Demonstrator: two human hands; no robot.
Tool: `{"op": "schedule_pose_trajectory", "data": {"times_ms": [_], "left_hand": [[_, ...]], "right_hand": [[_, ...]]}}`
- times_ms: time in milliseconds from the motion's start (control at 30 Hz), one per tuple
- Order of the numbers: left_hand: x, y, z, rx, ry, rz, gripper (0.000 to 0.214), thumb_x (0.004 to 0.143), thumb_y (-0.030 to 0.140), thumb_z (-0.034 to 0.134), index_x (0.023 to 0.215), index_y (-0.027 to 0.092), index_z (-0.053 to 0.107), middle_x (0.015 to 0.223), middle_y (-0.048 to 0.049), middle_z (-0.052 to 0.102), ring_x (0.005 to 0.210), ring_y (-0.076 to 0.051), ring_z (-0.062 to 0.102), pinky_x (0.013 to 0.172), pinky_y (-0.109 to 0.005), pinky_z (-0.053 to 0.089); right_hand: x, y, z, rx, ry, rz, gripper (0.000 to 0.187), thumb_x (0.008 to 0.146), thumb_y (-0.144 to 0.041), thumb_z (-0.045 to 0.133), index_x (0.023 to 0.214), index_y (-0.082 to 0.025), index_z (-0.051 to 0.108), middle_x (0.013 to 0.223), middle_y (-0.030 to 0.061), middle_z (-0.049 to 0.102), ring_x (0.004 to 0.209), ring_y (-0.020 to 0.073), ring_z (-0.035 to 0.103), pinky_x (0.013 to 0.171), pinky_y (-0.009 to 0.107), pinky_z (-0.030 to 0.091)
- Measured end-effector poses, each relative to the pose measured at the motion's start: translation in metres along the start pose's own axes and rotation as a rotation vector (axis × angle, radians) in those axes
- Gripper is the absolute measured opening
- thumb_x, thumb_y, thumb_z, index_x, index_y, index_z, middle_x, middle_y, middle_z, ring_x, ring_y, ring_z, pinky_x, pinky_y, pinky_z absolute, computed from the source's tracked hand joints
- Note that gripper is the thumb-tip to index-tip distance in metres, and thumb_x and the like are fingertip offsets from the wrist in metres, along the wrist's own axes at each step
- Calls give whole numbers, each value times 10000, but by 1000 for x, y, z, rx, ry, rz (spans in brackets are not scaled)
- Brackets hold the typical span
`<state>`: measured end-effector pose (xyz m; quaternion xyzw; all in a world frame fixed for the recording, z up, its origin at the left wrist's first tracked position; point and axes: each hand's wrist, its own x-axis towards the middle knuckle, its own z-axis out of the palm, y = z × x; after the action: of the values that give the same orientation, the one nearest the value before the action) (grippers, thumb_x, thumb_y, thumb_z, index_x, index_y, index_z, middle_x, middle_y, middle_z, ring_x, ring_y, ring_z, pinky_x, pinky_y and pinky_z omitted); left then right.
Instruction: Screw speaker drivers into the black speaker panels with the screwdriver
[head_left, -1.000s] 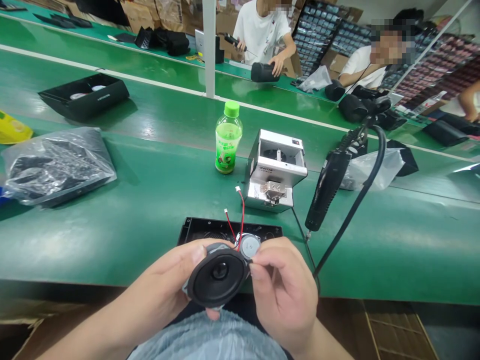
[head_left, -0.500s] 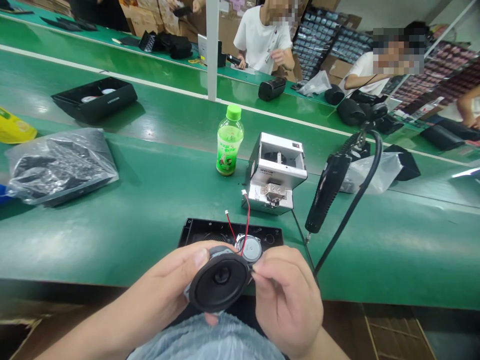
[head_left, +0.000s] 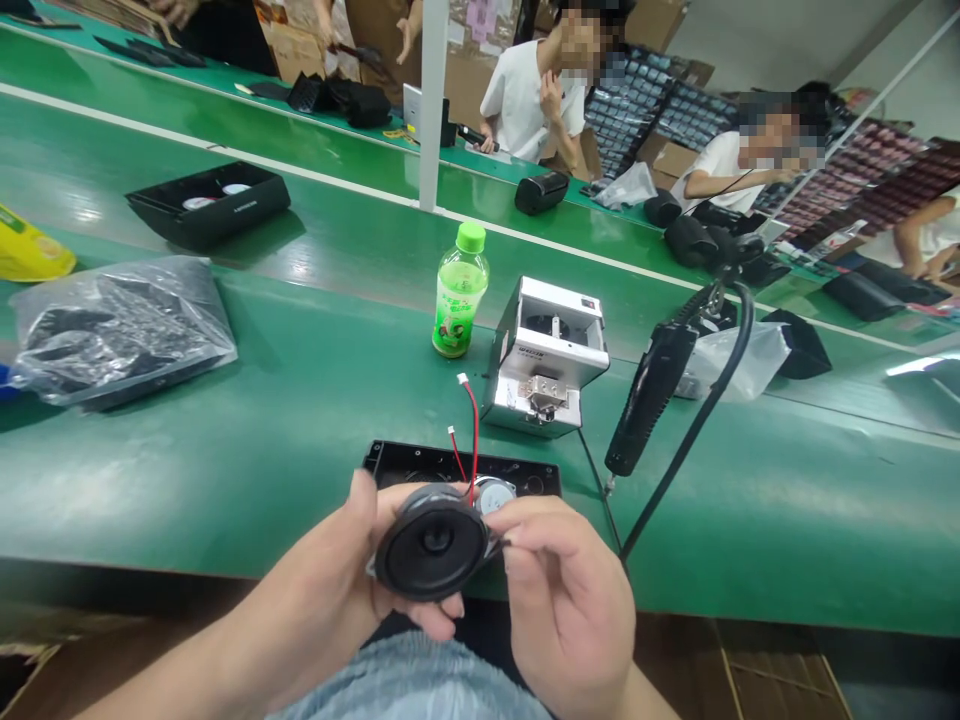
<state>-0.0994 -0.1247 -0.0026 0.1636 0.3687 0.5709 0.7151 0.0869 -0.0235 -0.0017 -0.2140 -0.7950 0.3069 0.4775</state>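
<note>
My left hand (head_left: pixel 352 545) holds a round black speaker driver (head_left: pixel 431 550) from behind and below, its cone facing me and its thumb raised off the rim. Thumb and forefinger of my right hand (head_left: pixel 570 590) pinch a thin dark strip (head_left: pixel 498 545) at the driver's right edge; what it is I cannot make out. A red and black wire (head_left: pixel 474 430) with a white plug rises behind the driver. Beyond my hands lies an open black speaker housing (head_left: pixel 405 458), partly hidden, with a second silver-backed driver (head_left: pixel 495 496) in it and another thin plugged wire (head_left: pixel 456 455).
A green-capped bottle (head_left: pixel 459 300) and a white screw feeder (head_left: pixel 547 355) stand ahead. An electric screwdriver (head_left: pixel 649 390) hangs at right beside a curved black stand (head_left: pixel 697 420). Left are a plastic bag of dark parts (head_left: pixel 124 330) and another housing (head_left: pixel 210 208). Co-workers (head_left: pixel 536 100) sit opposite.
My left thumb has lifted off the driver's rim and its fingers show below. The driver has shifted slightly left, and a dark strip now shows between its edge and my right fingertips.
</note>
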Motion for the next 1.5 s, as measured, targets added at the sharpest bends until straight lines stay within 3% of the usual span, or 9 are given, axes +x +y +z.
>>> {"op": "schedule_pose_trajectory", "data": {"times_ms": [67,133,300,500,633,933,1500], "left_hand": [[-2,-2,3,54,42,20,861,821,618,942,1545,263,642,1194,-108,780,811,-186,719,725,-290,626],[-2,-3,6,169,97,78,953,735,440,1033,1571,342,584,1309,-74,730,793,-134,669,708,-250,586],[8,-6,12,245,140,98,700,832,433,952,1403,271,583,980,2,651,657,-100,551,485,-179,486],[10,-5,18,159,80,59,533,837,436,929,1193,219,596,875,8,648,728,-134,639,553,-195,583],[9,-4,21,150,107,58,529,820,423,922,1179,216,592,855,18,659,699,-126,651,602,-222,607],[11,-12,16,289,130,61,404,799,246,836,1139,243,618,898,42,626,641,-106,626,549,-217,570],[12,-6,17,411,140,97,345,766,259,817,1055,245,629,835,55,614,583,-95,541,531,-223,492]], "right_hand": [[0,-1,1,3,0,15,135,1012,-113,589,1043,-236,635,932,14,811,847,124,793,757,228,665],[1,-2,2,-4,0,25,150,990,-101,603,1036,-238,644,901,8,800,814,127,787,731,231,658],[1,-4,2,-33,-5,30,148,958,-99,617,1004,-235,653,864,-2,777,754,127,762,688,243,634],[-3,-6,3,-62,3,42,126,934,-103,617,956,-224,645,789,-17,718,680,117,709,628,238,588],[-4,-6,3,-63,2,54,109,931,-117,611,941,-223,637,769,-16,695,666,115,691,604,234,576],[-2,-8,4,-57,-27,71,123,929,-102,627,916,-221,655,755,-15,695,650,107,665,579,221,547],[2,-9,3,-45,-80,136,131,937,-138,656,838,-224,654,708,-35,692,600,94,654,550,198,525]]}}
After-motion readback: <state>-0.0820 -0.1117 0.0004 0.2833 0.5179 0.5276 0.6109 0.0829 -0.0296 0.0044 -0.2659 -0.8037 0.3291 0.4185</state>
